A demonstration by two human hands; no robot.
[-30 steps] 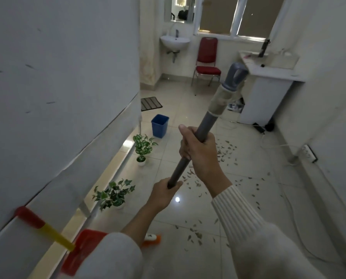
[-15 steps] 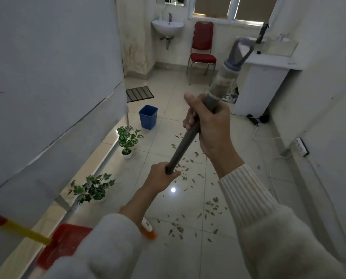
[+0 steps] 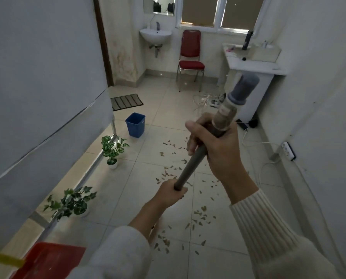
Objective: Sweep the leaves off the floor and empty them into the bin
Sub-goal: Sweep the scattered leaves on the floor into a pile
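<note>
Both my hands grip a grey broom handle (image 3: 192,164) that slants up to the right. My right hand (image 3: 216,150) holds it high, near the taped top end. My left hand (image 3: 171,193) holds it lower down. The broom head is hidden behind my left arm. Several dry leaves (image 3: 200,216) lie scattered over the pale floor tiles in front of me and near my feet. A blue bin (image 3: 135,124) stands open on the floor ahead to the left. A red dustpan (image 3: 47,260) with a yellow handle lies at the bottom left.
Two potted plants (image 3: 112,149) (image 3: 71,204) stand along the grey partition on the left. A red chair (image 3: 190,61), wall sink (image 3: 155,35) and white counter (image 3: 254,65) line the far end. Cables (image 3: 262,170) and a power strip (image 3: 288,151) run along the right wall. A doormat (image 3: 126,101) lies beyond the bin.
The view has shifted forward and right. The broom handle has swung more upright, its top end closer to me. The orange tip of the broom head by my left arm is no longer visible.
</note>
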